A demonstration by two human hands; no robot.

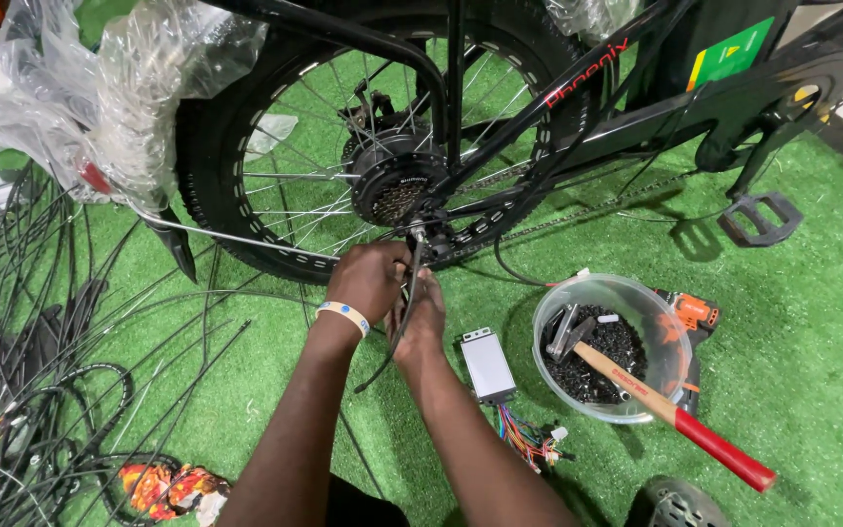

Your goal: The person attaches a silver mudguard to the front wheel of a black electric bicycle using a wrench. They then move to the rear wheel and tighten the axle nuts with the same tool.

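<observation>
Green turf; clear tub (548, 312) holds screws, hammer (675, 415); both hands' (397, 293) grip clamped on black cable (404, 310).

Both forearms are extended forward from the lower edge of the view, converging at centre. The left hand (371, 281) is held as a closed fist, knuckles up, a pale band worn at the wrist. The right hand (421, 317) is set just beside it, fingers curled, apparently gripping; fingertips are hidden.
</observation>
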